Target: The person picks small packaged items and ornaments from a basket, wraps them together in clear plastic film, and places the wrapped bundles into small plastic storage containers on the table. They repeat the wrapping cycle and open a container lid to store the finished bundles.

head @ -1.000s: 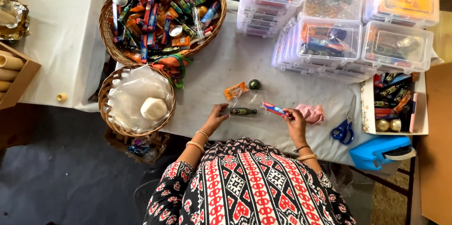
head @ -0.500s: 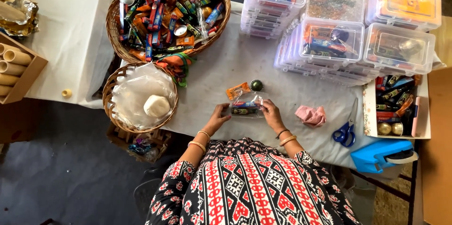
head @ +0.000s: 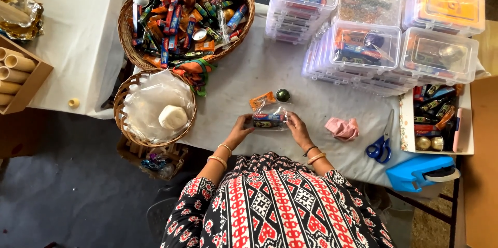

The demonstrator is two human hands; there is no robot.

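Just then a small clear packet (head: 268, 120) with dark and colourful pieces inside lay on the near middle of the white-covered table (head: 259, 69), pinched at its two ends — the left hand (head: 241, 128) clamped on its left edge, the right hand (head: 298, 127) on its right. Holding both ends kept the thin film flat and taut, I would judge. Just beyond it sat an orange wrapper (head: 262, 99) and a dark round capsule (head: 282, 95), close enough to pick up without stretching. To the right lay a crumpled pink cloth (head: 342, 128) and blue-handled scissors (head: 382, 141). Farther off, a large wicker basket (head: 136, 56) of sweets stood at far left, a smaller lined basket (head: 122, 104) nearer, and stacked clear lidded boxes (head: 365, 45) at far right.
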